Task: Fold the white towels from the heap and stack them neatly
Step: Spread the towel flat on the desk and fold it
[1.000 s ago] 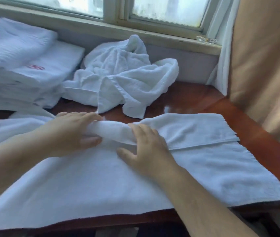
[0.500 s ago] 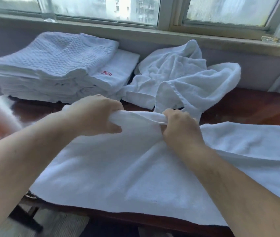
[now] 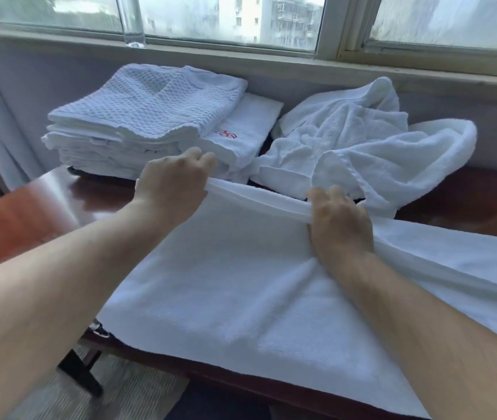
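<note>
A large white towel (image 3: 241,286) lies spread over the near part of the dark wooden table (image 3: 59,192). My left hand (image 3: 174,183) and my right hand (image 3: 338,222) both grip its bunched far edge, which stretches taut between them a little above the table. Behind the hands, at the right, sits the crumpled heap of white towels (image 3: 371,147). At the back left stands a stack of folded white towels (image 3: 138,122), with a waffle-textured one on top and one bearing a red mark (image 3: 226,135) beside it.
A window sill (image 3: 241,59) and wall run right behind the table, with a clear glass (image 3: 133,25) standing on the sill. The table's near edge and left corner drop off to a carpeted floor (image 3: 105,389). Bare wood shows at the right back.
Both hands have lifted the towel's edge off the table and drawn apart, stretching it. The view has swung left, bringing the folded stack fully into sight.
</note>
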Motion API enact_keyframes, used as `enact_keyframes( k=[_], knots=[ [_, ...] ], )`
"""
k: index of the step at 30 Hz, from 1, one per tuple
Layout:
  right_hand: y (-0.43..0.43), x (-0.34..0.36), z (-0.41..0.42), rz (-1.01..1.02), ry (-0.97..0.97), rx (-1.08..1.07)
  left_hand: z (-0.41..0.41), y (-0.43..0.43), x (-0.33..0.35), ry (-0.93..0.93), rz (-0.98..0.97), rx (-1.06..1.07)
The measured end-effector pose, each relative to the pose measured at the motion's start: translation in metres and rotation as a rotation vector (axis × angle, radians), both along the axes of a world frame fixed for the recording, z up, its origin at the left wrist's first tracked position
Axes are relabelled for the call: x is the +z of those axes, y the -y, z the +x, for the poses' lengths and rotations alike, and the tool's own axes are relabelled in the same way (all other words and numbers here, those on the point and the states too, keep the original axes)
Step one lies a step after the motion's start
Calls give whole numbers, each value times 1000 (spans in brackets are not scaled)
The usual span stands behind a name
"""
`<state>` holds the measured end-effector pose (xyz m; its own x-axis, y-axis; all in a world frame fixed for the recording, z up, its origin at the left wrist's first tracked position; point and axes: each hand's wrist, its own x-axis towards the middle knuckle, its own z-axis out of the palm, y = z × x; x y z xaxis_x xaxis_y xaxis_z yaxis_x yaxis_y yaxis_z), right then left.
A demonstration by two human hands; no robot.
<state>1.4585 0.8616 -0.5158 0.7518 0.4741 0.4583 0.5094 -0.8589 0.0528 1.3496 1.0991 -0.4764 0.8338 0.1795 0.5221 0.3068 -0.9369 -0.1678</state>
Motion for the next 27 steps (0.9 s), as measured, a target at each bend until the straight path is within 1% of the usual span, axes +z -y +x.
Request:
enact_keyframes(
  k=[2,4,6,9,11,13,15,17,19,21,25,27],
  knots=[
    [3,-4,4,1,-12,-8,0,0,-2,-180,-103,-106],
    [6,-5,8,2,-41,-17,-6,0,-3,-349,-193,-150],
    [7,-4,8,-13,-72,9,-17,-1,-8,-425,-232,-197],
    [9,-3,-3,-36,-63,154,-45,0,-18,-415,-241,-237],
    [4,-3,-18,-67,-14,291,-63,5,-24,-334,-286,-258],
    [-4,-1,-35,-59,27,390,-77,11,-30,-265,-291,-267],
    [-9,-2,-51,-44,49,451,-85,13,-36,-214,-260,-224],
    [-11,-5,-63,-15,28,498,-92,8,-39,-182,-249,-152],
    [-9,-10,-70,-44,-31,512,-98,2,-39,-203,-251,-111],
    [-8,-12,-70,-78,-89,478,-102,-5,-40,-240,-231,-111],
    [-2,-9,-62,-90,-115,392,-103,-17,-39,-277,-157,-9],
    [5,-9,-55,-59,-136,351,-99,-17,-37,-379,-189,59]
  ],
)
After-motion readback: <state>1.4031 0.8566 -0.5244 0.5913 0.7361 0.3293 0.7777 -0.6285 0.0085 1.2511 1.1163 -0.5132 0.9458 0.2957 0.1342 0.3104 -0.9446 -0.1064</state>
